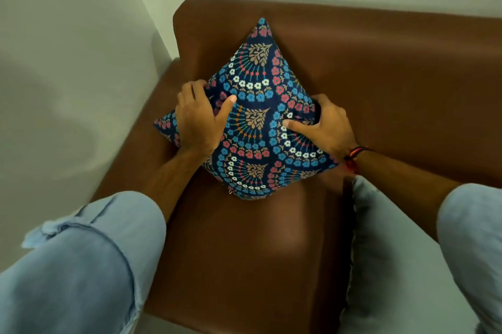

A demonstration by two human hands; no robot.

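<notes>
A square cushion (pixel 252 122) in dark blue cloth with blue, red and white flower fans stands on one corner on the brown leather sofa (pixel 244 252), its top corner leaning against the backrest. My left hand (pixel 199 119) grips its left edge, thumb on the front face and fingers curled behind. On the opposite edge, my right hand (pixel 323 127) holds it the same way. A red and black thread band circles my right wrist.
The sofa's left armrest (pixel 152 116) runs along a pale wall (pixel 68 75). A second, pale cushion (pixel 388 265) lies on the seat at the lower right, partly under my right sleeve. Light blue rolled sleeves cover both forearms.
</notes>
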